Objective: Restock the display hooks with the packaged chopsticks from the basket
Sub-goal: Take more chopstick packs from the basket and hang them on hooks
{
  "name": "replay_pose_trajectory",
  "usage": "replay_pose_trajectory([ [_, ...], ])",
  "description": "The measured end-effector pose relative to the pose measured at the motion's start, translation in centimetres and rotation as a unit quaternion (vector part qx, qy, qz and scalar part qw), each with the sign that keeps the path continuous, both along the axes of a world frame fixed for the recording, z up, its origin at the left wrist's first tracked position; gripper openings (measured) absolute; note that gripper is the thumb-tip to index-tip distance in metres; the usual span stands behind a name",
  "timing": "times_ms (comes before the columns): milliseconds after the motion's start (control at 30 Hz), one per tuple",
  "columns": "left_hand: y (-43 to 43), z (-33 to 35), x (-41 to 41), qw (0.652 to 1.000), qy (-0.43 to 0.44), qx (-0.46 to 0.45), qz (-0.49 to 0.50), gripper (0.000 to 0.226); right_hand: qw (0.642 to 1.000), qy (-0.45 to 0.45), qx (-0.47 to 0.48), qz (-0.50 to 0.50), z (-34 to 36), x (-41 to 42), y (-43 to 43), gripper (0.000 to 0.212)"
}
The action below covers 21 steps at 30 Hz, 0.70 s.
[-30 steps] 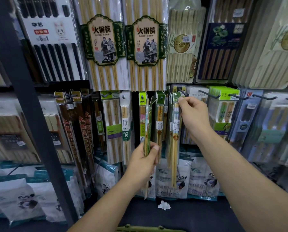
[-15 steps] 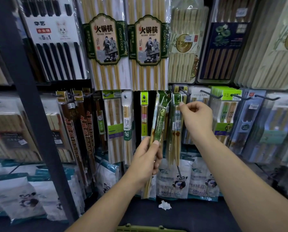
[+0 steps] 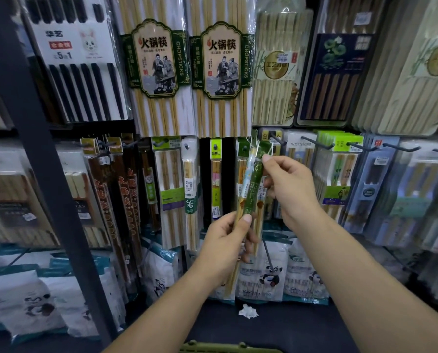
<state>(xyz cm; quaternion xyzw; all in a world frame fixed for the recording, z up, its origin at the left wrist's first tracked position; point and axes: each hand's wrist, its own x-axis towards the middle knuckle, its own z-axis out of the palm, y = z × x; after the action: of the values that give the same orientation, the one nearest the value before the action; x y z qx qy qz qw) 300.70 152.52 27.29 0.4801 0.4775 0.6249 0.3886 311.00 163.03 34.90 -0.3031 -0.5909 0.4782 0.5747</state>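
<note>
My left hand [image 3: 225, 244] grips the lower part of a slim green-labelled chopstick pack [image 3: 254, 186], tilted with its top to the right. Thumb and forefinger of my right hand [image 3: 290, 186] pinch the pack's clear top near its hang hole. The pack is held just in front of a row of similar packs [image 3: 242, 171] hanging on a display hook. Dark empty hook tips [image 3: 317, 143] stick out to the right. Only the green basket rim [image 3: 228, 347] shows, at the bottom edge.
Large hotpot chopstick packs [image 3: 159, 72] hang above. A dark shelf upright [image 3: 34, 149] runs down the left. Panda-printed bags [image 3: 266, 273] line the bottom shelf, with a crumpled white scrap [image 3: 248, 311] on the dark ledge. More boxed sets fill the right side.
My right hand let go of the hanging pack at the hook and came down onto the top of the pack in my left hand, which rose and tilted right.
</note>
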Motion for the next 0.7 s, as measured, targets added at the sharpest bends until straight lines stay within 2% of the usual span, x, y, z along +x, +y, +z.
replay_pose_trajectory([
  [100,0.3,0.0,0.2,1.0,-0.02,-0.013,0.002,0.027,1.0,0.001,-0.018,-0.007,0.5,0.0,0.4,0.027],
  [200,0.6,-0.3,-0.1,0.998,0.047,-0.014,0.05,0.03,0.999,-0.008,-0.015,-0.039,0.9,0.0,1.1,0.028],
  [300,0.7,-0.6,-0.5,0.996,0.054,-0.012,0.071,0.027,0.997,-0.019,0.0,-0.071,1.1,0.0,1.9,0.032],
  [600,0.8,-1.4,-0.8,0.996,0.073,-0.002,0.052,0.024,0.99,-0.067,0.033,-0.117,0.5,-0.4,3.5,0.035],
  [700,0.9,-1.3,-0.9,0.997,0.054,0.001,0.059,0.033,0.987,-0.079,0.039,-0.136,-0.1,-0.2,3.8,0.038],
])
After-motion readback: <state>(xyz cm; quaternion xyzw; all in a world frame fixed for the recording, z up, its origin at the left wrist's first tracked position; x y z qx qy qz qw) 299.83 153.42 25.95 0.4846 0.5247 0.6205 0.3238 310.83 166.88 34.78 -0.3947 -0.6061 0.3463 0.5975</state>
